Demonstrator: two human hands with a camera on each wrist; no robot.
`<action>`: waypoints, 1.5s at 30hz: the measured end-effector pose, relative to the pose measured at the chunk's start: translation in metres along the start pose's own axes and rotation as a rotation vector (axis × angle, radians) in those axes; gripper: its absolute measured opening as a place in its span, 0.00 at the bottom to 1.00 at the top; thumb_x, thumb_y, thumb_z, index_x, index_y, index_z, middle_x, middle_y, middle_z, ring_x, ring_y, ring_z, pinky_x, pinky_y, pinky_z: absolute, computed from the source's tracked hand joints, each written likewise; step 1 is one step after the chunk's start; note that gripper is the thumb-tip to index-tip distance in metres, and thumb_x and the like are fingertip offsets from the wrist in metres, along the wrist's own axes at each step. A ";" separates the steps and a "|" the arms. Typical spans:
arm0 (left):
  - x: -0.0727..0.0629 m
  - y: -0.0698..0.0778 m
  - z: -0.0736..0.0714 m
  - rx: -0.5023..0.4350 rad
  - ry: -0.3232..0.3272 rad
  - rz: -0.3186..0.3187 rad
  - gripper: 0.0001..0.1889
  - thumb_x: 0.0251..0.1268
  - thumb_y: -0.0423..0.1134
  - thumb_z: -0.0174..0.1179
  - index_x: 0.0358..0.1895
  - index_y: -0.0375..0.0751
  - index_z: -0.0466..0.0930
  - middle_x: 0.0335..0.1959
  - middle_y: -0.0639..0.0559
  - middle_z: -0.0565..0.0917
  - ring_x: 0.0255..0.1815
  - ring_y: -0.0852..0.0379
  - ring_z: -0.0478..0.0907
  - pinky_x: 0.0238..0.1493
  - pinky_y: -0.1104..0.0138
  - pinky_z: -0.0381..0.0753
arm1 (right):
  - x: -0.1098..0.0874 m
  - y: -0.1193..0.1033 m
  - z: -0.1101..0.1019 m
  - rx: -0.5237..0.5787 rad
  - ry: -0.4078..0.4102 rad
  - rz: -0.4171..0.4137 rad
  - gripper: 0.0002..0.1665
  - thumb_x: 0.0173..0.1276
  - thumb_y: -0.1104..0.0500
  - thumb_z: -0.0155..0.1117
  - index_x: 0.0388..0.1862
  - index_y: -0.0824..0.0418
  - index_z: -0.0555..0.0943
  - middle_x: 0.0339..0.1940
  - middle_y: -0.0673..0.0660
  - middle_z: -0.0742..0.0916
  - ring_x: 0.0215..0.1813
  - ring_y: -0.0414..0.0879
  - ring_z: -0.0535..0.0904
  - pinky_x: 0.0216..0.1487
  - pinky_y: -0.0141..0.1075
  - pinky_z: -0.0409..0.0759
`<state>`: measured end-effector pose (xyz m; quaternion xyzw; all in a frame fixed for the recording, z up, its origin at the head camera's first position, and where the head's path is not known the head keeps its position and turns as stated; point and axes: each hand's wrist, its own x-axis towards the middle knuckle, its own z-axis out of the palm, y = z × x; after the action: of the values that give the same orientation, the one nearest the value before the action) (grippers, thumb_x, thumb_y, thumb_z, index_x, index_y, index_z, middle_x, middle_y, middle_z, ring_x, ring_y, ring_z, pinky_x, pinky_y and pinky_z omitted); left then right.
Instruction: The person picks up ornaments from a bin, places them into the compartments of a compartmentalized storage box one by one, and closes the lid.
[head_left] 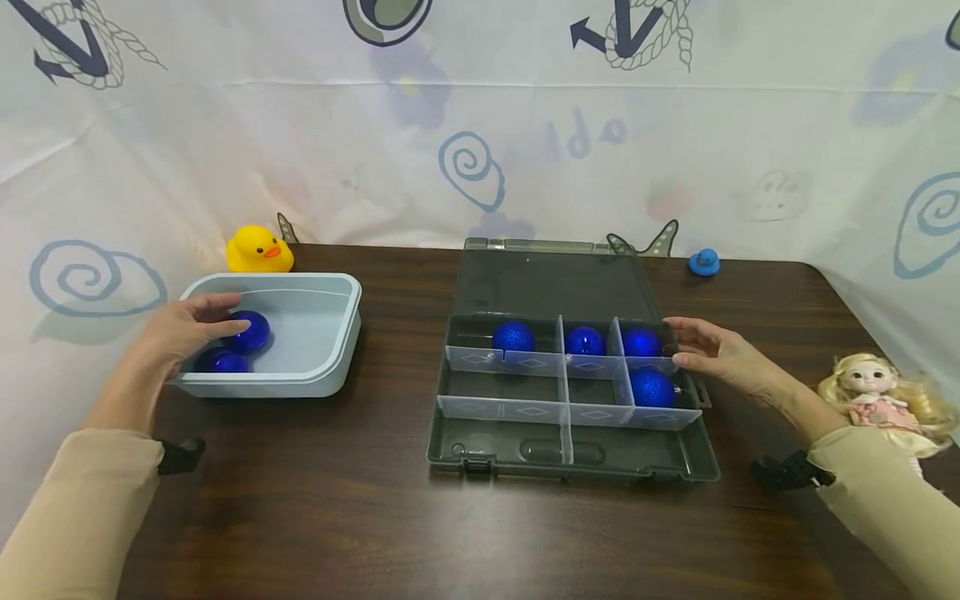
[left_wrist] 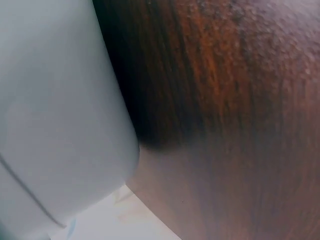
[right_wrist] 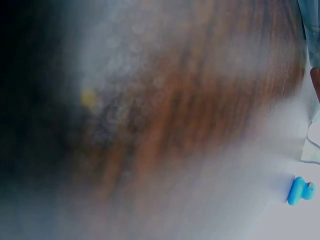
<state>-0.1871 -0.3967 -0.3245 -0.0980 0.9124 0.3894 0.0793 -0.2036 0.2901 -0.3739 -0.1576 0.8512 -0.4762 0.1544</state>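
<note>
At the left, my left hand (head_left: 197,327) reaches over the rim of a pale blue plastic tub (head_left: 318,385). Its thumb overlaps a shiny blue ball (head_left: 257,337) and its straight fingers lie just behind it. Another blue ball (head_left: 225,362) sits nearer the front wall, partly hidden by the rim. My right hand (head_left: 716,354) is at the right edge of a dark clear-plastic divided box (head_left: 498,437), fingertips and thumb at its side wall. Blue balls occupy the back compartments, one glittery (head_left: 513,337); another glittery ball (head_left: 654,389) lies in the middle row's right compartment.
The box's lid (head_left: 551,279) lies opened toward the back. A yellow duck (head_left: 258,249) stands behind the tub, a small blue duck (head_left: 704,262) at the table's back right. A blond doll (head_left: 873,400) is beside my right forearm. A printed curtain (head_left: 337,150) hangs behind the table.
</note>
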 end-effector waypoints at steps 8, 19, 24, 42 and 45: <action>0.004 0.002 -0.001 0.053 -0.110 -0.061 0.41 0.63 0.51 0.60 0.70 0.30 0.52 0.68 0.25 0.54 0.67 0.28 0.49 0.65 0.36 0.49 | 0.000 0.000 0.000 0.005 -0.005 -0.003 0.35 0.71 0.60 0.56 0.72 0.65 0.55 0.70 0.70 0.63 0.67 0.63 0.60 0.49 0.15 0.69; 0.000 0.009 -0.001 -0.053 -0.053 -0.014 0.45 0.61 0.59 0.58 0.71 0.31 0.53 0.60 0.43 0.73 0.64 0.38 0.60 0.66 0.40 0.54 | 0.002 0.001 0.000 -0.004 0.001 0.011 0.35 0.71 0.57 0.56 0.72 0.65 0.55 0.69 0.68 0.64 0.67 0.61 0.60 0.49 0.16 0.69; -0.003 0.029 0.001 -0.104 -0.033 0.049 0.43 0.60 0.60 0.57 0.71 0.35 0.56 0.40 0.73 0.71 0.46 0.66 0.70 0.61 0.64 0.72 | 0.002 0.003 0.000 -0.004 0.000 0.012 0.35 0.71 0.58 0.56 0.72 0.64 0.55 0.69 0.68 0.64 0.66 0.60 0.60 0.49 0.16 0.69; -0.018 0.201 0.119 -0.466 -0.263 0.395 0.25 0.63 0.38 0.61 0.64 0.40 0.69 0.58 0.45 0.75 0.55 0.53 0.74 0.53 0.70 0.77 | 0.003 0.005 -0.002 0.008 0.006 -0.006 0.35 0.71 0.58 0.56 0.72 0.65 0.55 0.69 0.70 0.64 0.66 0.60 0.61 0.50 0.17 0.71; -0.018 0.225 0.148 -0.467 -0.364 0.437 0.24 0.63 0.36 0.61 0.62 0.40 0.70 0.59 0.44 0.76 0.57 0.51 0.74 0.57 0.63 0.75 | 0.003 0.005 -0.001 -0.001 0.004 -0.007 0.35 0.71 0.58 0.56 0.72 0.65 0.55 0.69 0.70 0.64 0.67 0.62 0.61 0.50 0.17 0.70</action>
<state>-0.2139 -0.1346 -0.2657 0.1546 0.7693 0.6059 0.1309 -0.2076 0.2918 -0.3786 -0.1597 0.8511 -0.4767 0.1511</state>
